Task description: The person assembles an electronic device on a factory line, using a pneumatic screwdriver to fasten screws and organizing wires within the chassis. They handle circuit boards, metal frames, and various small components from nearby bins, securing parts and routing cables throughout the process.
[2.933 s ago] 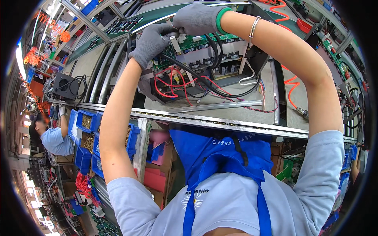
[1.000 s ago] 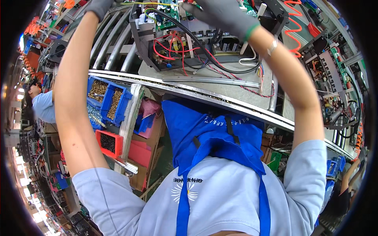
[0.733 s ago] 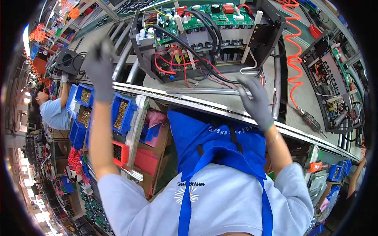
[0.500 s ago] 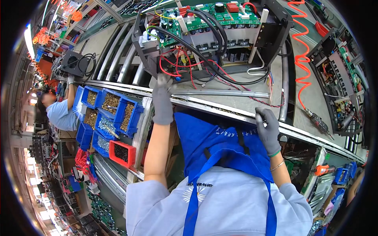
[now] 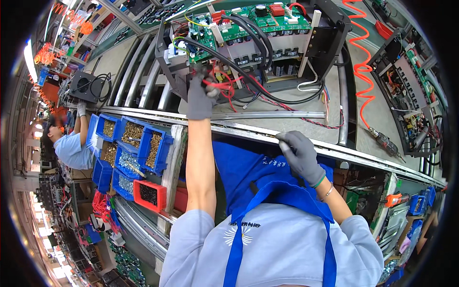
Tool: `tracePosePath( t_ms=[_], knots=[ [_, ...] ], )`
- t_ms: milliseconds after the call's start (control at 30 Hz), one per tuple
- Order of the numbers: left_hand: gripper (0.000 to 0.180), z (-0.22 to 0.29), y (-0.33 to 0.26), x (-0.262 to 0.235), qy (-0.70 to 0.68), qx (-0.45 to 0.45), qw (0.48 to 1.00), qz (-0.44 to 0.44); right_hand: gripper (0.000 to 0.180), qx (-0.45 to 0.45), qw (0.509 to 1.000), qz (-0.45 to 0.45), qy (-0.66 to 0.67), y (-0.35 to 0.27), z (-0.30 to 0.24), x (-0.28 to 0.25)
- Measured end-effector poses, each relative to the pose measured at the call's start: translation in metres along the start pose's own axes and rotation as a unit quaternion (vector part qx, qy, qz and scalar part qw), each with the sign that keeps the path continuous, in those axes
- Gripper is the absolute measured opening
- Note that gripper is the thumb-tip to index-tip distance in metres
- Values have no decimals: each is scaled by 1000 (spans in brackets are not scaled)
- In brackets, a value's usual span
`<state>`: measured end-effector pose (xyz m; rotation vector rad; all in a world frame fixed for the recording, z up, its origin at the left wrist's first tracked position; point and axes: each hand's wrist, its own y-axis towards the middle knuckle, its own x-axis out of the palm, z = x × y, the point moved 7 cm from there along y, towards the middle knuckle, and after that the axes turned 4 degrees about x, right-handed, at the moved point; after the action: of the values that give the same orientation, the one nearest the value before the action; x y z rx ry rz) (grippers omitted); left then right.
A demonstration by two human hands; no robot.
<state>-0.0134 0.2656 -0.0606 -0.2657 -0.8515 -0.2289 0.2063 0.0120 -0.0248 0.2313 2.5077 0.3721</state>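
Note:
My left hand (image 5: 201, 101), in a grey glove, is closed around looped red wires (image 5: 224, 85) at the front left corner of an open electronic unit. The unit has a dark metal chassis (image 5: 330, 43), with a green circuit board (image 5: 239, 32) along its top. Thick black cables (image 5: 263, 45) arch over the board and down its front. My right hand (image 5: 302, 157), gloved in grey too, rests by the metal rail (image 5: 267, 135) at the bench's front edge. Its fingers are loosely bent and apart, with nothing visible in them.
Blue bins (image 5: 165, 148) of brass and silver fasteners and a red bin (image 5: 160, 196) of black screws stand left. A screwdriver (image 5: 386, 143) on a coiled orange hose lies right, beside another open unit (image 5: 409, 100). A co-worker (image 5: 71, 148) handles a dark unit (image 5: 88, 85) at far left.
My left hand has moved up into the unit's corner, lifting and bunching the red wires. My right hand has shifted left along the rail, its fingers extending somewhat.

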Motion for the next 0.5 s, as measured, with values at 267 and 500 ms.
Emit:
tracePosePath(
  t_ms=[267,500],
  knots=[
    [30,-25,-82,-28,177,54,981,-58,22,27,996,78,16,24,17,-16],
    [43,-23,-113,-2,-91,58,977,-185,26,-4,999,42,12,132,41,-8]
  ],
)
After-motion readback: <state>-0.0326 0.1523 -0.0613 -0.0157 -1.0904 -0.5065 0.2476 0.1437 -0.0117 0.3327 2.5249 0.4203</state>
